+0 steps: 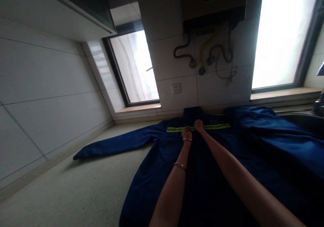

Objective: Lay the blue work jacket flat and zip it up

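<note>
- Dark blue cloth work jacket with a yellow-green reflective band lies spread flat on the pale speckled countertop, collar at the far side against the tiled wall, one sleeve stretched out to the left.
- Left hand, bracelets on its wrist, is clenched on the fabric at the jacket's centre front, right at the band.
- Right hand sits just beside it, slightly farther, fingers pinched on the same strip of cloth.
- In my judgement the hands are working on the front closure near the chest; doing this well means keeping both front edges lined up, so the band's two halves meet level, and holding the cloth taut between the hands.
- A second heap of blue cloth lies to the right, by the sink.
- No brand, label or writing is readable; a faint mark above the band is too blurred to tell.
</note>
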`<state>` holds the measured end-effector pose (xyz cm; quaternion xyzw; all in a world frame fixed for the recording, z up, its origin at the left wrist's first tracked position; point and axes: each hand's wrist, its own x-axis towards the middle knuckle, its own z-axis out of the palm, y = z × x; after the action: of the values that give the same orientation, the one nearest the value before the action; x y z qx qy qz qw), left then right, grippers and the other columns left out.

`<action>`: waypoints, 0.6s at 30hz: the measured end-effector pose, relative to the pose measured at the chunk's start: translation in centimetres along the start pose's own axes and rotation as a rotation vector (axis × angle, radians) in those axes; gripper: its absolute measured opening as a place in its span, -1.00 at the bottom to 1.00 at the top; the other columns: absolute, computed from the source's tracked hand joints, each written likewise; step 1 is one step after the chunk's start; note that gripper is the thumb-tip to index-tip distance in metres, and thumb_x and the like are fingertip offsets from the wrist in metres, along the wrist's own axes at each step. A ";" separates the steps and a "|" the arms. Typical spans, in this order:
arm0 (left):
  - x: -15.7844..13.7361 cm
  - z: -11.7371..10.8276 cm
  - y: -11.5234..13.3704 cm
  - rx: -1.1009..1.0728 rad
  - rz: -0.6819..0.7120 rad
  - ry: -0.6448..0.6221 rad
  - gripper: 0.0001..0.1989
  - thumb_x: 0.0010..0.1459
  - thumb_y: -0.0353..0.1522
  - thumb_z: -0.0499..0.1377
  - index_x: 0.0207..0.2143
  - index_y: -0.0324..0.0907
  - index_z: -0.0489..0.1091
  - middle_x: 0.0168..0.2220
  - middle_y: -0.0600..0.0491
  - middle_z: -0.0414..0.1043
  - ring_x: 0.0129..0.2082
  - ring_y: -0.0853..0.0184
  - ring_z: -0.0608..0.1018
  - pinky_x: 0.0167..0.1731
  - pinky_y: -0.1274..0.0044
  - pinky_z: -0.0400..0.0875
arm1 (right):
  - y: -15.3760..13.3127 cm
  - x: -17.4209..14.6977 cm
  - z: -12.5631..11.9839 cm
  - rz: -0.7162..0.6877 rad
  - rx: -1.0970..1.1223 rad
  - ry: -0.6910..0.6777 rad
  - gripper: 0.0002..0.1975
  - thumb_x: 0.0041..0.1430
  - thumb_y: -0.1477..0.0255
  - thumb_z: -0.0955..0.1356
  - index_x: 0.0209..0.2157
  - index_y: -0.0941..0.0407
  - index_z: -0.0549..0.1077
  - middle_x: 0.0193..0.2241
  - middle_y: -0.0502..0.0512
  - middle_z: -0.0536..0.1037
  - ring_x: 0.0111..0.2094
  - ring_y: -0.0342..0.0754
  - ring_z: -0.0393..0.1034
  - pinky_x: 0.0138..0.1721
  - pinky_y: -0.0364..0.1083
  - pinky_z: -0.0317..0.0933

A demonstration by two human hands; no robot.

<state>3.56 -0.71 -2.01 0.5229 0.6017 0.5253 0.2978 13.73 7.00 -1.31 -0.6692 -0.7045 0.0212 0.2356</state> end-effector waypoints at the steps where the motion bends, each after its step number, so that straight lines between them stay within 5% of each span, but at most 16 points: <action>1: 0.1 0.1 -0.2 -0.014 -0.013 -0.004 -0.47 -0.09 -0.68 -0.07 -0.04 -0.29 0.33 -0.18 -0.07 0.52 -0.18 0.35 0.56 -0.14 0.53 0.45 | -0.1 0.0 0.1 -0.006 -0.001 0.002 -0.63 0.18 0.53 0.16 -0.09 0.25 0.48 -0.11 0.29 0.50 -0.06 0.03 0.37 -0.06 -0.12 0.18; 18: 0.1 0.5 -0.7 -0.073 -0.026 -0.010 -0.56 -0.18 -0.64 -0.06 -0.26 -0.27 0.44 -0.37 -0.01 0.55 -0.32 0.32 0.59 -0.23 0.50 0.47 | 0.0 0.8 1.5 -0.114 -0.091 0.001 -0.66 0.24 0.53 0.14 -0.07 0.30 0.43 -0.09 0.31 0.45 0.00 0.00 0.29 -0.01 -0.13 0.09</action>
<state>3.78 -0.37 -2.78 0.5063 0.5873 0.5406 0.3264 13.24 8.22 -2.36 -0.6381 -0.7414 -0.0245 0.2062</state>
